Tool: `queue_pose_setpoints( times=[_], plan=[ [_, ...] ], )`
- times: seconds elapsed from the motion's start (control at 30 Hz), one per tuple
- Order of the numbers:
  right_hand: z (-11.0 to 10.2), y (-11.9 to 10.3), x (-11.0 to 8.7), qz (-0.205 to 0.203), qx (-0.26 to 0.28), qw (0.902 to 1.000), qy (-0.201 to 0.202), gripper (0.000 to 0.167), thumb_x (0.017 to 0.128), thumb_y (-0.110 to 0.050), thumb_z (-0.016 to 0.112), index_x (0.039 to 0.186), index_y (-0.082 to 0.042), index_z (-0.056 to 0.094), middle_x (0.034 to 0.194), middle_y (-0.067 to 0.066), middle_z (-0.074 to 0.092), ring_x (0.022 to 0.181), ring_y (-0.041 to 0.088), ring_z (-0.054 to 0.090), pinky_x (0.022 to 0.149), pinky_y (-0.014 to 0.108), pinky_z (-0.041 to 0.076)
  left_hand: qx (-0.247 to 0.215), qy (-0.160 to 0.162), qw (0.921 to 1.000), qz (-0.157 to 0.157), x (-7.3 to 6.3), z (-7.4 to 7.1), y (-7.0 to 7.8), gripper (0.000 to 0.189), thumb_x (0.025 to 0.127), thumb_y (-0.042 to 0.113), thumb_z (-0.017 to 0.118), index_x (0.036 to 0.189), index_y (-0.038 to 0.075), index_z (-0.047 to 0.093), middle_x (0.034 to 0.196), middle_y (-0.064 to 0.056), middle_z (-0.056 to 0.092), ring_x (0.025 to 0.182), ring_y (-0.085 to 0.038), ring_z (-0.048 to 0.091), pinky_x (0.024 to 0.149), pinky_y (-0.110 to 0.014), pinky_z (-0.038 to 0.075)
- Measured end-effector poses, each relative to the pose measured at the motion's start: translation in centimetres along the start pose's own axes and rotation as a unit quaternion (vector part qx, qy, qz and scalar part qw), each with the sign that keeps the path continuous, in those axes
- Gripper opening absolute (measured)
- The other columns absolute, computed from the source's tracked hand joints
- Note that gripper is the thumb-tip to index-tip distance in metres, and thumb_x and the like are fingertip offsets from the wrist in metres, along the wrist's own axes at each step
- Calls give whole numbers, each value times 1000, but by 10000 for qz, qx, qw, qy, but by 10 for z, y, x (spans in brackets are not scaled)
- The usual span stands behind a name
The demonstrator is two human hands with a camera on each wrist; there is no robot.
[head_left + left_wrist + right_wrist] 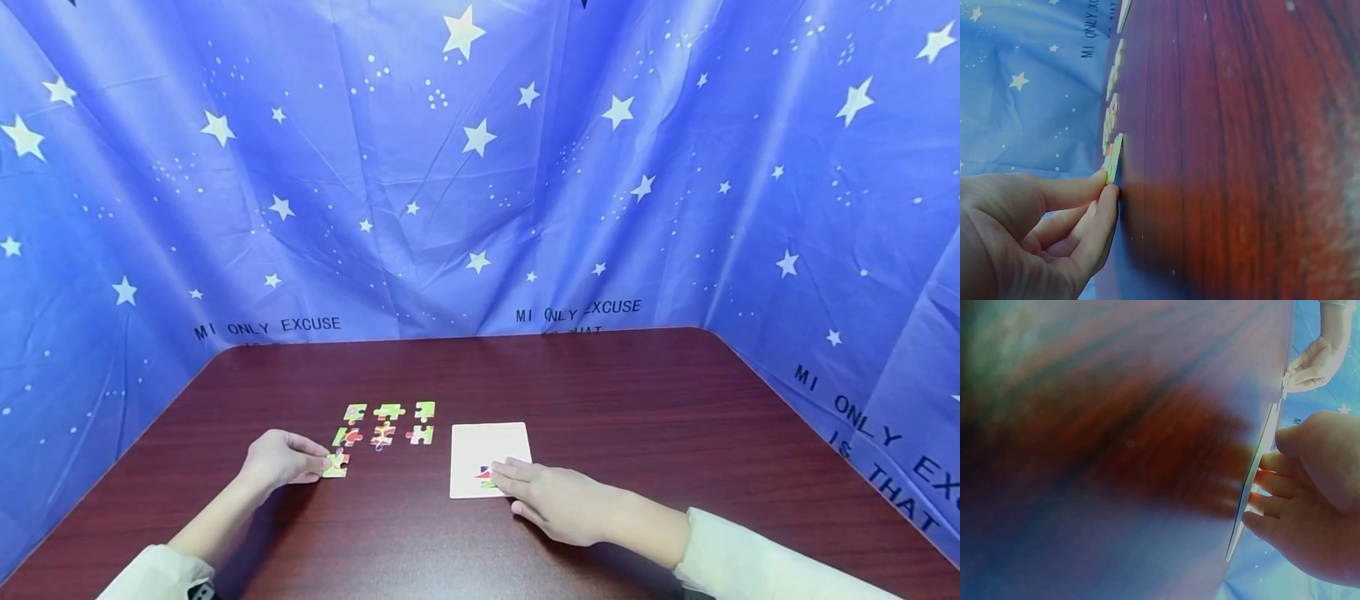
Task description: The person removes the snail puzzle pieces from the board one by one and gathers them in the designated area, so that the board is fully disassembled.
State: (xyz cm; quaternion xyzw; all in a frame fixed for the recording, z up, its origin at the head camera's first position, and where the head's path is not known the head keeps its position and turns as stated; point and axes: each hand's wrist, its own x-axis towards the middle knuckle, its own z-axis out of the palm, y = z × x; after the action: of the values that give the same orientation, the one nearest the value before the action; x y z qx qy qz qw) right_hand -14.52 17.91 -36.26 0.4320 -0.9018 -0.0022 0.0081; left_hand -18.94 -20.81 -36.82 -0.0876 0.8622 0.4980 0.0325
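Observation:
At the left of the table, my left hand [279,458] pinches a green jigsaw piece [336,464] between thumb and fingers. In the left wrist view the piece [1115,159] is seen nearly edge-on, one side tipped up from the table. Beyond it lie several loose jigsaw pieces [383,433] in rough rows, green, red and pink. To their right is a square white puzzle board [480,442]. Extended fingers of my right hand [558,500] rest on the board's lower right part. A red, blue and green piece [484,473] lies there, partly hidden by the fingertips.
Everything rests on a dark red wood-grain table [637,400] with rounded far corners. A blue curtain [480,208] with white stars and printed lettering hangs around its back and sides.

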Motion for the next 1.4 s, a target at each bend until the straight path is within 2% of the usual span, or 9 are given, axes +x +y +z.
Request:
queue_pose_setpoints(
  times=[0.37,0.63,0.87,1.4],
  plan=[
    [-3,-1,3,183,167,9996,-155,45,101,-22,45,144,-9,43,152,4,42,141,21,41,109,37,42,385,-65,9992,54,5,-4,10,18,71,-4,76,87,-12,72,71,-6,71,58,-10,67,60,-27,59],
    [-3,-2,3,212,217,9993,-205,45,101,-22,45,145,-9,43,153,4,41,142,21,39,111,37,41,492,32,9988,56,4,-5,9,20,69,-1,77,86,-10,72,67,-5,70,58,-10,69,59,-27,59],
    [-4,-2,1,75,116,9999,-85,45,101,-22,45,144,-8,43,152,5,43,140,23,42,109,38,43,673,49,9976,166,1,-4,9,16,69,2,77,82,-7,73,67,-3,71,58,-11,69,60,-27,59],
    [-3,-3,3,277,291,9989,-256,46,101,-22,45,145,-10,42,154,3,40,142,21,39,109,38,42,973,69,9951,160,4,-4,8,14,68,2,77,79,-4,74,66,-4,70,56,-10,68,58,-26,58]
  ],
)
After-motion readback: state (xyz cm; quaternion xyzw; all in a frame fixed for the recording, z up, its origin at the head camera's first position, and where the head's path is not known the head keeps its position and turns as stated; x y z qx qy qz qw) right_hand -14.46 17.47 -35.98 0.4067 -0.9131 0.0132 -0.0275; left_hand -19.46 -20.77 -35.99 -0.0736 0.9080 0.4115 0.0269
